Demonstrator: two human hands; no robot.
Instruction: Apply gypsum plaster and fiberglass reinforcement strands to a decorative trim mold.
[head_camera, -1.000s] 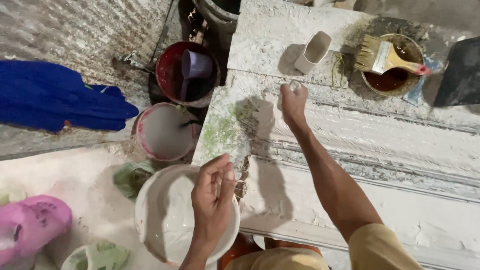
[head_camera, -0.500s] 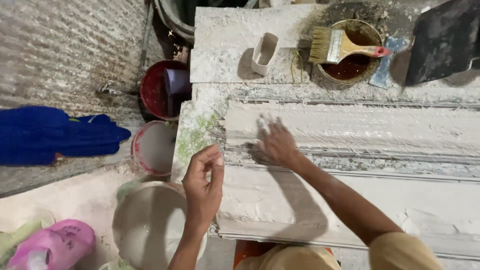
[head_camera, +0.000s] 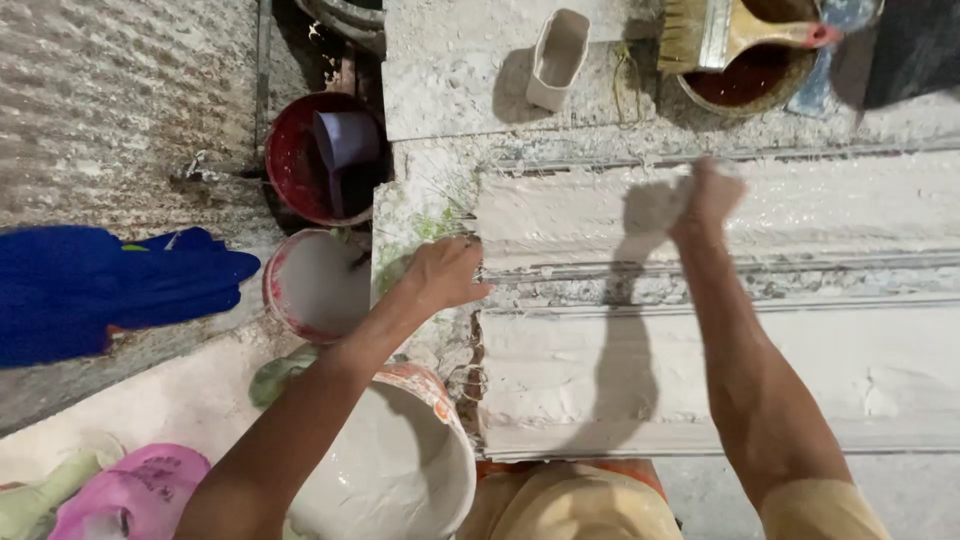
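A long white plaster moulding (head_camera: 800, 350) with ridges lies across a plaster-caked bench. My left hand (head_camera: 445, 275) rests on its left end, fingers curled over the edge, holding nothing that I can see. My right hand (head_camera: 710, 195) presses on the wet plaster of the upper band, coated in white; its fingers look closed, and I cannot tell if anything is in them. A white bucket of wet plaster (head_camera: 400, 465) sits just below my left forearm.
A red bucket (head_camera: 300, 160) with a purple scoop and a plaster-smeared bowl (head_camera: 310, 285) stand left of the bench. A small white cup (head_camera: 557, 58), a tin with a wide brush (head_camera: 745, 50), blue cloth (head_camera: 100, 285) and pink slippers (head_camera: 130, 495) lie around.
My right hand has slid rightward along the upper band of the moulding. My left hand has moved from above the white bucket onto the moulding's left end. The camera has shifted right.
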